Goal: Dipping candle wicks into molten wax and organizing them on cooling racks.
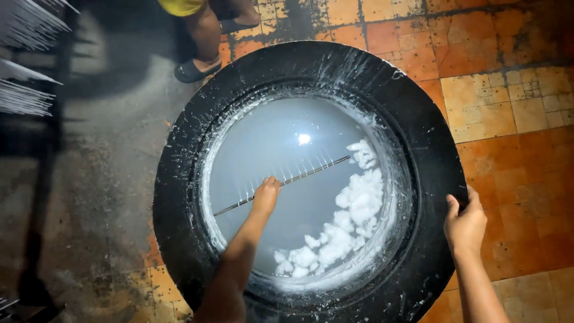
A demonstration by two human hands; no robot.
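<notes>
Metal rod, slanting lower-left to upper-right mid-frame, we clasp with our left hand; right hand grips the tub rim.

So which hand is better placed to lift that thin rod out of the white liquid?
Left. The left hand already grips the rod near its middle, over the liquid. The right hand is apart from it, holding the outer rim of the black round vat.

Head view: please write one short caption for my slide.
Left hand holds a thin rod over milky liquid in a black round vat; right hand grips its rim.
</notes>
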